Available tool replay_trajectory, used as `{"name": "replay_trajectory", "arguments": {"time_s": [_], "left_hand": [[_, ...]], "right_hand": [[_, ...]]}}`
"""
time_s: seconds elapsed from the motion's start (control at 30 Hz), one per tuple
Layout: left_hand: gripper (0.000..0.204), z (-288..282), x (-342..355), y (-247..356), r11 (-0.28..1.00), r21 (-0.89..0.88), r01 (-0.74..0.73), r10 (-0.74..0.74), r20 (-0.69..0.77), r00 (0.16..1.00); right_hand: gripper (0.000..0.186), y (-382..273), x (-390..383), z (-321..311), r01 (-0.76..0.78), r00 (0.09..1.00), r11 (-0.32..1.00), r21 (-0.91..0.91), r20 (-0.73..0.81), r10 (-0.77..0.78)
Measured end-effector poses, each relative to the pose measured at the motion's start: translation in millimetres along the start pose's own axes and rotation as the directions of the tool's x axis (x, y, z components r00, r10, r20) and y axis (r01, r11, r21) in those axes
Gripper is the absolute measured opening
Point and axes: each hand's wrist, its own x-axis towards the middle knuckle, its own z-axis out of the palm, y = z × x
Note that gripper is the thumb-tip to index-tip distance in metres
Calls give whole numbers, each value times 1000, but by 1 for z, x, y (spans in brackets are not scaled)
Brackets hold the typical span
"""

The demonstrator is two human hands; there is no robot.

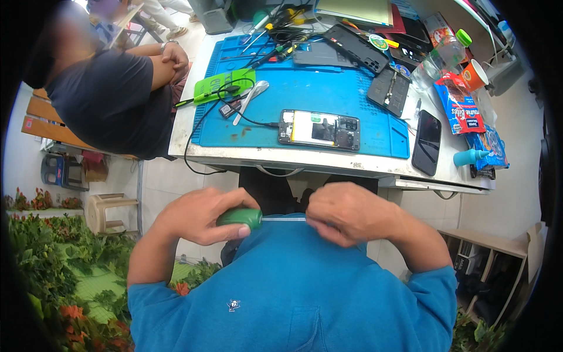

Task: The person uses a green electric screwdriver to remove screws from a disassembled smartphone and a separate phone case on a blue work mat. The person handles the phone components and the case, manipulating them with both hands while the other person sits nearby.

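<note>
My left hand [208,217] is closed around a rounded green case [240,218] in front of my blue shirt. A thin pale strip [283,219] stretches from the case to my right hand [346,211], whose curled fingers pinch its other end. Above them on the white desk, a blue mat [229,135] bears an opened phone [319,130] with a cable plugged into its left end, and a white plastic tool [251,102] beside it.
A dark phone [427,142], blue dropper bottle [467,157], snack packets [460,105], plastic bottle [440,61], phone parts and tools crowd the desk. A seated person [99,100] is at left. Plants [64,264] and a stool [108,211] are lower left; shelves [484,252] lower right.
</note>
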Motion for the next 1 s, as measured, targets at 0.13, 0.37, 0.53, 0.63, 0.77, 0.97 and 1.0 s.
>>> {"name": "replay_trajectory", "arguments": {"time_s": [0.13, 0.37, 0.53, 0.63, 0.77, 0.97, 1.0], "left_hand": [[51, -1, -2, -6, 993, -115, -18, 37, 168, 985], [57, 9, -20, -53, 771, -630, 89, -131, -21, 991], [61, 46, 0, -40, 621, -775, -119, -160, -274, 948], [60, 53, 2, -34, 615, -775, -143, -197, -327, 924], [67, 55, 5, -28, 596, -790, -141, -234, -339, 911], [76, 67, 15, -33, 469, -855, -220, -207, -348, 914], [78, 70, 15, -34, 440, -863, -249, -191, -361, 913]], "right_hand": [[16, -13, -13, 12, 13, 999, 989, 147, 43, -19], [16, -14, -37, -9, -129, 983, 988, 84, -118, 138], [14, 4, -39, 10, -196, 972, 980, 47, -124, 200], [14, 10, -41, 13, -225, 969, 974, 43, -94, 228], [15, 13, -44, 15, -241, 965, 970, 17, -98, 242], [38, 0, -28, -5, -273, 962, 959, -74, -10, 273], [41, 0, -27, -8, -281, 959, 955, -92, -51, 277]]}}
